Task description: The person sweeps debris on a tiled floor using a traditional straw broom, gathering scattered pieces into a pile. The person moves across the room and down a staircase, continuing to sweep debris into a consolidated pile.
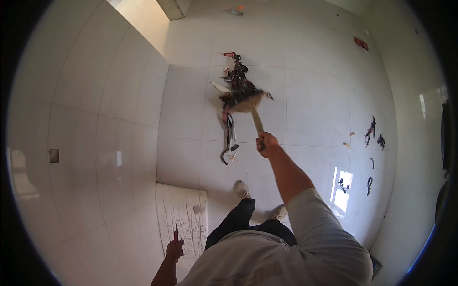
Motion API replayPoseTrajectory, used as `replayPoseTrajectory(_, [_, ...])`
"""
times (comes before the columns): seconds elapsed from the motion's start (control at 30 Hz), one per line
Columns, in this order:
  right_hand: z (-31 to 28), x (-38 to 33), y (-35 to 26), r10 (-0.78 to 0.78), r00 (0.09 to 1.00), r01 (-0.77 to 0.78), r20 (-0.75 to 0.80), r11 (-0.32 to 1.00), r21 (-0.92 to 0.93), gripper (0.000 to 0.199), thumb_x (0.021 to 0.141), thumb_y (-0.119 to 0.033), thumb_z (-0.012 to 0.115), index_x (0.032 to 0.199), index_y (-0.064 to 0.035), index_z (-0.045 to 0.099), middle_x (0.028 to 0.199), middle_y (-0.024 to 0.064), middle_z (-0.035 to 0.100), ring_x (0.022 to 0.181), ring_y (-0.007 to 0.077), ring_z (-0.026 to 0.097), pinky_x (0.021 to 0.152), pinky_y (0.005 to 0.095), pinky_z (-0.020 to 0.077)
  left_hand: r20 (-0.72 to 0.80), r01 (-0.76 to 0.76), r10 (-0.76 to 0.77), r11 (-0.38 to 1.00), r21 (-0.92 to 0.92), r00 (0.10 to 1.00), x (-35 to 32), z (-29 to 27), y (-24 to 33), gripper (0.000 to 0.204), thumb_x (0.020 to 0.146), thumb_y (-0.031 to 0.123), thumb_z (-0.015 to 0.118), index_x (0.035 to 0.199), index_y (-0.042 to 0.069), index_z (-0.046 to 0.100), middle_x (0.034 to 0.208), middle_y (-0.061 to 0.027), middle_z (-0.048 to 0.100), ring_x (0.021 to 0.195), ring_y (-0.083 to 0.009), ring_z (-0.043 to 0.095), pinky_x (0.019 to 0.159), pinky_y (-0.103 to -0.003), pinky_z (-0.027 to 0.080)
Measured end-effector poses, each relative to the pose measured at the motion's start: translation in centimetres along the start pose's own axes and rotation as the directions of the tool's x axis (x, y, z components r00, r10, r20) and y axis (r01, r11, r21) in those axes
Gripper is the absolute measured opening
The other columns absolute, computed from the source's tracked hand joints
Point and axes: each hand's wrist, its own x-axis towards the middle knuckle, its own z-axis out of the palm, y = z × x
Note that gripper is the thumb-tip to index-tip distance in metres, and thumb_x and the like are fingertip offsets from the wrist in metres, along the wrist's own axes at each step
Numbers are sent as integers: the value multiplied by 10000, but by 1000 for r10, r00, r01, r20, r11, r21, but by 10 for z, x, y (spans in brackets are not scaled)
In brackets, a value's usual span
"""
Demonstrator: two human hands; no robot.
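Note:
My right hand is closed round the handle of a short hand broom, arm stretched forward. The broom's fan-shaped straw head lies against a pile of dark scraps on the tiled floor. Its bristle edge is blurred. Long dark strips trail from the pile toward me, and a white piece lies at its left side. Low on the left, my left hand is closed on a slim red tool with a thin dark tip; its exact kind is too small to make out.
A scuffed white board lies beside the left wall, below my left hand. Dark scraps are scattered near the right wall, with a red piece farther off. My shoes stand on the near tiles. A pale bottle-like item lies far ahead.

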Motion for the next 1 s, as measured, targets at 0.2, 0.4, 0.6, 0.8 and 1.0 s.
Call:
replayPoseTrajectory(0.2, [-18,-133,21,-236,971,171,35,584,-794,134,905,-228,598,951,-102,590,704,17,539,503,125,514,407,293,418,100,86,-74,990,-111,992,20,17,-39,311,895,330,653,772,64,550,563,-17,481,461,-148,497,471,-360,513])
replayPoseTrajectory(0.4, [-68,-153,69,148,988,-51,-31,138,-989,256,842,-223,612,1036,-70,680,730,95,638,573,214,635,457,365,485,161,-34,59,988,-151,985,44,40,12,328,912,361,651,830,57,560,599,-10,501,498,-139,509,493,-339,506])
replayPoseTrajectory(0.6, [-20,-48,59,-120,968,90,220,-654,-751,325,825,-243,549,1021,-51,722,1108,181,690,1058,375,656,901,477,536,88,-171,197,955,-241,977,13,25,74,282,922,326,643,865,55,590,612,11,495,517,-121,507,508,-328,515])
replayPoseTrajectory(0.8, [60,-97,26,-270,896,99,353,-654,-750,341,857,-202,558,1178,-106,622,999,158,714,956,322,696,802,449,565,48,-75,88,972,-223,995,18,27,30,268,906,311,649,831,66,572,583,9,479,484,-125,504,477,-340,514])
replayPoseTrajectory(1.0, [-87,-167,14,-393,914,-45,101,-345,-938,436,873,-216,543,1260,-24,483,1146,227,650,1070,382,643,907,479,514,96,-10,12,1000,-13,995,19,45,22,290,910,321,623,920,33,595,567,-21,501,448,-159,511,437,-360,505])
